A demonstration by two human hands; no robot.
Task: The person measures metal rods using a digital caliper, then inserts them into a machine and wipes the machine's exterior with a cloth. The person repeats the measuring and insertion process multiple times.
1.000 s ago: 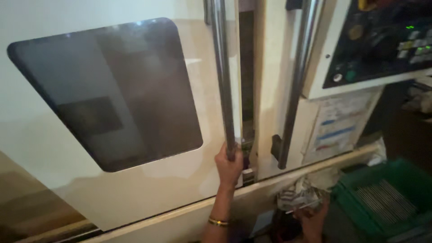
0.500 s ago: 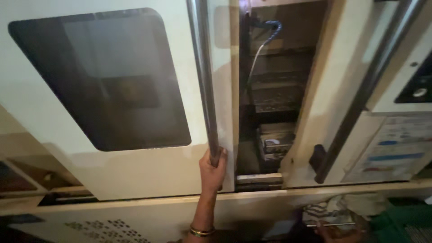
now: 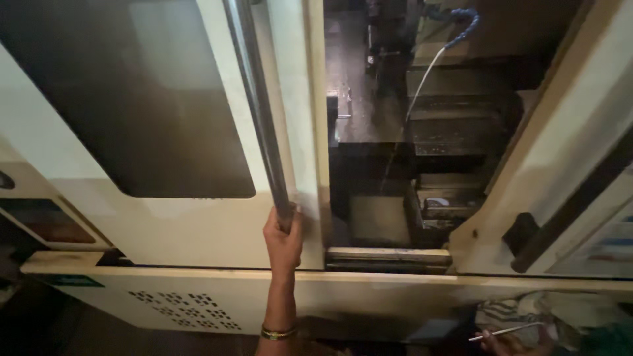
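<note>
Head view looks down on a cream machine housing. Left hand (image 3: 283, 240) grips the lower end of a long steel handle (image 3: 258, 112), fingers wrapped tight around it; a gold bangle (image 3: 277, 333) sits on that wrist. Handle runs up the right edge of a sliding door (image 3: 165, 224), which carries a large dark window (image 3: 132, 99). Door stands open, baring the dim machine interior (image 3: 422, 132) just right of the hand, with a blue coolant hose (image 3: 461, 26) hanging at top. Right hand (image 3: 504, 343) shows only in part at the bottom edge, fingers pinched on a thin metal rod (image 3: 504, 331), with a patterned rag (image 3: 514, 313) beside it.
</note>
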